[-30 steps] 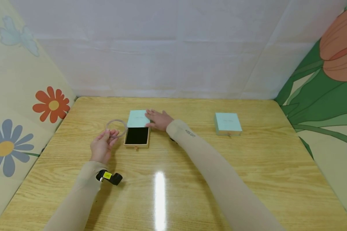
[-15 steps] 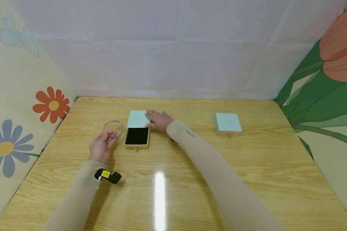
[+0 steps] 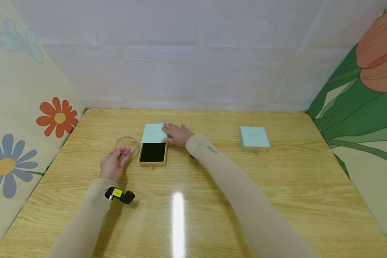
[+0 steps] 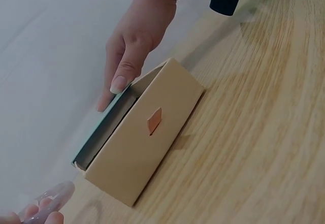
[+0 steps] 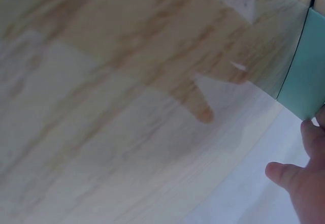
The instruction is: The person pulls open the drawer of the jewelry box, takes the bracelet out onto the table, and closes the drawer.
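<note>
In the head view my left hand [image 3: 112, 164] pinches a pale, see-through bangle [image 3: 127, 137] between thumb and fingers, just left of a small jewellery box. The box's light-teal cover [image 3: 152, 133] sits behind its drawer [image 3: 153, 163], which is pulled out towards me and shows a black lining [image 3: 153, 152]. My right hand [image 3: 178, 134] rests on the cover's right side with its fingers stretched out. The left wrist view shows an orange pull tab [image 4: 154, 121] on the drawer's front, and the bangle [image 4: 63, 194] at the lower left corner.
A second teal box [image 3: 254, 138], closed, stands farther right on the wooden table [image 3: 219, 215]. A white cloth [image 3: 193, 71] hangs behind the table. Flower-printed panels [image 3: 6, 114] flank it on both sides.
My left hand has shifted slightly left with the bangle, and the ring's tilt has changed a little. The right hand and both boxes stay in place.
</note>
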`<state>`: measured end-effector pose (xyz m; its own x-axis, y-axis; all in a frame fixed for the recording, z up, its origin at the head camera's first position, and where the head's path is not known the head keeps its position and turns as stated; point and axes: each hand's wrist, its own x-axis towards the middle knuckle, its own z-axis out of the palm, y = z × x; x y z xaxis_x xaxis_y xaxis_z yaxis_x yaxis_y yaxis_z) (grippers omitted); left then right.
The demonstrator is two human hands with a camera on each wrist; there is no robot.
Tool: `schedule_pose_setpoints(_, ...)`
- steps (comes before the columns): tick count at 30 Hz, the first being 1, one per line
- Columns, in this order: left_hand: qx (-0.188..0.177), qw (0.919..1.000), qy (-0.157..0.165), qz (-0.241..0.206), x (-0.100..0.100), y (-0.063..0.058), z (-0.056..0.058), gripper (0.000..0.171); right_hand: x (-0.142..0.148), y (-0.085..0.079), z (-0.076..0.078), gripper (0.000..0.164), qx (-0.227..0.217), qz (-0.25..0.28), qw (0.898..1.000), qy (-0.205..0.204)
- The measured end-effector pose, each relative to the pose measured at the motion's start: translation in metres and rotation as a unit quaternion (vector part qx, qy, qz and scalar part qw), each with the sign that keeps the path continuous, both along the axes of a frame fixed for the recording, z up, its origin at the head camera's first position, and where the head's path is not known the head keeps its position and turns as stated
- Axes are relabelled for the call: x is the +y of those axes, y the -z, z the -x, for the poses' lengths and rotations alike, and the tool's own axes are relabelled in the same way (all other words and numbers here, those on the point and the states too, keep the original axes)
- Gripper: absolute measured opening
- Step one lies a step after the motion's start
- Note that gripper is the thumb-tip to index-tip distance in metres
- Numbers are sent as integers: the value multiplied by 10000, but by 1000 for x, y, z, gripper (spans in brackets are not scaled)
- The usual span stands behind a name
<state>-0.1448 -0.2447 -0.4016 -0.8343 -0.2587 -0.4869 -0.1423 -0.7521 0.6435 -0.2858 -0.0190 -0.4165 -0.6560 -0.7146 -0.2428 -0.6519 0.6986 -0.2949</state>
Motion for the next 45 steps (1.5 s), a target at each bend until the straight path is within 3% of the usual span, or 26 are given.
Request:
schedule_pose_setpoints(25, -189, 9975, 366, -570, -11, 2, 5, 39, 0, -1, -2, 69, 14, -5, 10000, 20)
schedule_pose_setpoints(34, -284, 9965, 268, -737, -11, 1, 8, 24, 1, -4, -3, 69, -14, 4, 10000, -3)
schedule_pose_setpoints(45, -316, 9964, 406, -672, -12, 1, 9, 40, 2, -7, -3, 69, -118, 21, 9999, -31)
